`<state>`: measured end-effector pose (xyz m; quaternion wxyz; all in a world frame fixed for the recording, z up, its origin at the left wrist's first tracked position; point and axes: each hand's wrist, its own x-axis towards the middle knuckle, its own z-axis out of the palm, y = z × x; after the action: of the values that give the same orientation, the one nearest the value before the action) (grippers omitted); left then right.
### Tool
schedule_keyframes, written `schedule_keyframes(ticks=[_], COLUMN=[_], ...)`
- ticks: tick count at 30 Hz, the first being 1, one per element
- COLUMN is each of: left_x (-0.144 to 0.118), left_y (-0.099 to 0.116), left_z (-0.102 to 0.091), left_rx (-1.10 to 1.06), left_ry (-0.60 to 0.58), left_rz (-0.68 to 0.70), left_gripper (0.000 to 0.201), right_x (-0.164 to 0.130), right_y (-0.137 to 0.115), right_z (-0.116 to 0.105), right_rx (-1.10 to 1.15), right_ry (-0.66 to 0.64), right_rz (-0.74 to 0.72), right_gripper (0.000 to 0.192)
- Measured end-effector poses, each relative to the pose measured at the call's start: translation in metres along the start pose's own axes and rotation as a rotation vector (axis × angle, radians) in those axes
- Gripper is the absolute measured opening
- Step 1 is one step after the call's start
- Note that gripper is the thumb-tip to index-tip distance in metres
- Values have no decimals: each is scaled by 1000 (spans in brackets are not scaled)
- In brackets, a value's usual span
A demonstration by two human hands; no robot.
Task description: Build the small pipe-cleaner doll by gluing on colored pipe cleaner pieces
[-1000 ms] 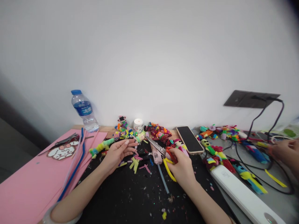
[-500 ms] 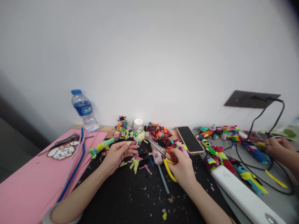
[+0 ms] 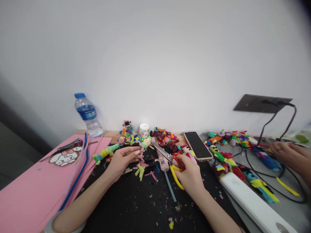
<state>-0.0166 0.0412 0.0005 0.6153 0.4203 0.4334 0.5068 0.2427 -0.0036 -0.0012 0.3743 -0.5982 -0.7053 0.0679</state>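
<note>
My right hand (image 3: 190, 173) grips scissors (image 3: 167, 156) by their orange and yellow handles, blades pointing up and left. Below the blades lies a pale pink glue gun (image 3: 163, 162), with a translucent glue stick (image 3: 170, 189) sticking out of its back end. To the left, my left hand (image 3: 125, 160) hovers over the black mat with thumb and fingertips pinched together; whatever is between them is too small to make out. Under its fingertips are yellow-green fuzzy pipe cleaner pieces (image 3: 140, 171) and pink scraps (image 3: 151, 175). A green and yellow pipe cleaner figure (image 3: 106, 153) lies beside its wrist.
A water bottle (image 3: 87, 115) and a small white cup (image 3: 144, 130) stand by the wall. Pink sheets (image 3: 26, 194) lie left, with long pipe cleaners (image 3: 76, 178) on them. To the right are a phone (image 3: 198, 146), a white device (image 3: 252, 202), cables and another person's hands (image 3: 289, 153).
My left thumb and fingers have closed together into a pinch. My right hand and the scissors stay put. The other person's hands at the right have shifted slightly left.
</note>
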Motion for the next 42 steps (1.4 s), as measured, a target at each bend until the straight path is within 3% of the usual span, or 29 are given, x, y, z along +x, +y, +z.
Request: schedule_keyframes(ticks=[9,15,20,23,27,42], left_x=[-4,1,2,1,-1,-6], left_y=[4,1,2,4,7,11], left_z=[2,0,-1,-1,0,7], left_rx=[-36,-48,21,82,163,279], left_ry=[-12,61,127,146,139,83], left_rz=[29,43,98,136,162,228], left_gripper=[41,40,31,30,30,35], right_x=[0,0,0,-1,-3,-17], right_y=[0,-2,-16,-28,-44,-80], right_z=[-1,-2,-10,-13,-11,15], right_rx=[4,-1,-78,-149,-275,-222], right_ry=[9,-26,-179,-332,-438,-631], right_rz=[-19,-58,-254,-416,-532,-510], right_gripper=[23,25,30,22,15,25])
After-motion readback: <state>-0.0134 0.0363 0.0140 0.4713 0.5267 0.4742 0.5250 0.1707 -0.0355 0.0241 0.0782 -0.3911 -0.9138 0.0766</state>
